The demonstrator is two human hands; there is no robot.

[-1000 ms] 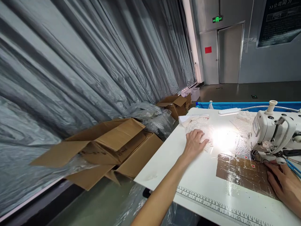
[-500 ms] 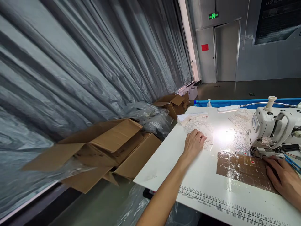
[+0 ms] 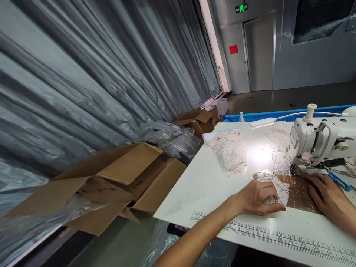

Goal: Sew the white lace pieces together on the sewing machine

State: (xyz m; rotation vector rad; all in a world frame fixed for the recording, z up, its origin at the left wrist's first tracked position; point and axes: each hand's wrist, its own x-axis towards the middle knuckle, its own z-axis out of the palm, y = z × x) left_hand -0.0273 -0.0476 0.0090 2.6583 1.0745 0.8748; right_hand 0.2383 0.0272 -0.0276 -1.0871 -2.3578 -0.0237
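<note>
The white patterned lace piece (image 3: 283, 190) lies over the left part of the glossy brown sheet (image 3: 300, 198). The left hand (image 3: 258, 198) half-curls over the lace; whether it pinches, I cannot tell. The right hand (image 3: 329, 194) rests, fingers spread, on the sheet. Probably light, limp and snag-prone, the lace suits flat pressure along its edge.

Glare bleaches part of the tabletop (image 3: 191, 185) amid dimness.

Looks like rough openwork cloth in the white lace piece (image 3: 283, 190), creased and plastic-like on the flat brown rectangular sheet (image 3: 299, 196). Shows smooth gloss on the white sewing machine (image 3: 304, 135), matt cardboard in the open brown box (image 3: 162, 183).
</note>
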